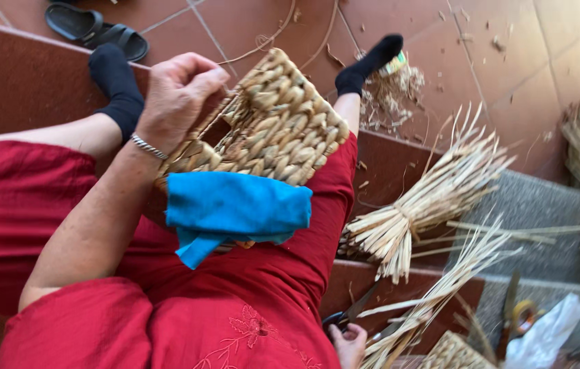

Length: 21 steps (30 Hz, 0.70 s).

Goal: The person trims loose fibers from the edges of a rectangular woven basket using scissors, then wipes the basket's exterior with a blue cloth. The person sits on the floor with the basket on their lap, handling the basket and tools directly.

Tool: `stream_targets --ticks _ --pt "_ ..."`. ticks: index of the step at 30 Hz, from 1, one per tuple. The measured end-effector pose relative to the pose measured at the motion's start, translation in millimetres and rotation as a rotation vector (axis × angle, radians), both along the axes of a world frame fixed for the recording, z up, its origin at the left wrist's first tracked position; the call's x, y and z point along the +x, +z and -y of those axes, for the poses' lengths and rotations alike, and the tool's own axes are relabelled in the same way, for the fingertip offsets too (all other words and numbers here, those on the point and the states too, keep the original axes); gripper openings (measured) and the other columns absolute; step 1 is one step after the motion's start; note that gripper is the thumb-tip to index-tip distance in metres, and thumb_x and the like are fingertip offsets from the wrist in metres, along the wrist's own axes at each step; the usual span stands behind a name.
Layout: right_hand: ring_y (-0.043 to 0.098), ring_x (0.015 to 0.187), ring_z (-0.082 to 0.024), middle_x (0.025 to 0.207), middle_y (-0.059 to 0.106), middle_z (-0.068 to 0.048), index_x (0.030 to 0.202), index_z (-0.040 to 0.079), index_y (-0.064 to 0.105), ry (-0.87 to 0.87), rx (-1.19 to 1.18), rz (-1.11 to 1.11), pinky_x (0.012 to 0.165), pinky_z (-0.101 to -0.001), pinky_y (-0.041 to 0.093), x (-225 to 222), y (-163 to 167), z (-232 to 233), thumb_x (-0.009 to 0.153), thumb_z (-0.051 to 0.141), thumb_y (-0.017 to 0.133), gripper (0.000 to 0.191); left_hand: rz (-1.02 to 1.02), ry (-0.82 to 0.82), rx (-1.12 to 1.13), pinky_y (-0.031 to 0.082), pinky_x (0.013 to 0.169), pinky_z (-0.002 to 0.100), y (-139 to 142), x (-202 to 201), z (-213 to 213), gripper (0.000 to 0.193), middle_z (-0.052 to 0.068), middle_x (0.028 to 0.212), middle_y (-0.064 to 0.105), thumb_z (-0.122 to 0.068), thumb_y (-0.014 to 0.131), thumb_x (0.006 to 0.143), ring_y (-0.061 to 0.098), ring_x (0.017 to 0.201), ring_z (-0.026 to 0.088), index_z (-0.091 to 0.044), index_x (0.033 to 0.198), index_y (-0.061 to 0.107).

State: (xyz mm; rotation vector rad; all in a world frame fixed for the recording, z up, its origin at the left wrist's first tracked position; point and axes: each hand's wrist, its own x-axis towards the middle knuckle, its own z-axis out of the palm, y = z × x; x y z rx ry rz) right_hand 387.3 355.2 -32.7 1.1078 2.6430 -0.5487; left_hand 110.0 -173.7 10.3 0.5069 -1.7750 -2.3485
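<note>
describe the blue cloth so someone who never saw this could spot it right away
Start at the person's lap in red trousers. On it lies a tan woven straw basket piece, gripped at its edge by the left hand. The crumpled bright blue cloth lies across its near edge, the only blue thing among red fabric and pale straw.

Red-brown tiled floor [249, 20] with steps. Tied straw bundle [420, 205] lies on the step edge; loose straw stalks [454, 273] just below it, straw scraps [389, 89] above it, black sandals [95, 29] far to its upper left.
</note>
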Motion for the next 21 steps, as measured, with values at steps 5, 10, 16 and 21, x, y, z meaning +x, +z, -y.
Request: stream_targets --ticks 5,10,16,21 --pt "0.063 0.07 -0.02 0.082 0.066 -0.01 0.119 0.005 0.059 -0.025 0.014 -0.18 0.065 -0.0351 0.054 -18 5 26 0.057 0.023 0.097 0.075 -0.108 0.006 0.043 0.052 0.061 0.021 -12 -12 7 0.009 0.0 0.081 0.07 -0.01 0.071 0.098 0.062 0.068 0.005 -0.001 0.097 0.071" --pt "0.061 0.067 -0.017 0.079 0.065 -0.007 0.126 0.006 0.06 0.057 0.013 -0.099 0.061 -0.0338 0.052 -76 39 25 0.059 0.021 0.095 0.077 -0.103 0.012 0.048 0.053 0.061 0.022 -19 -16 14 0.01 0.0 0.079 0.07 -0.01 0.071 0.098 0.062 0.067 0.005 -0.001 0.094 0.071" --pt "0.058 0.063 -0.013 0.076 0.064 -0.003 0.135 0.007 0.062 0.397 0.017 -0.229 0.055 -0.0323 0.05 -100 86 38 0.062 0.019 0.091 0.079 -0.089 0.028 -0.064 0.053 0.063 0.022 -14 -17 18 0.012 -0.001 0.079 0.071 -0.014 0.074 0.095 0.063 0.07 0.003 -0.002 0.092 0.073" --pt "0.056 0.061 -0.009 0.076 0.061 -0.001 0.138 0.007 0.063 0.947 0.015 -0.524 0.052 -0.0295 0.048 -189 145 100 0.065 0.021 0.09 0.079 -0.092 0.047 -0.098 0.054 0.064 0.023 -5 -16 22 0.012 -0.001 0.078 0.071 -0.015 0.075 0.092 0.063 0.07 0.004 -0.003 0.09 0.074"
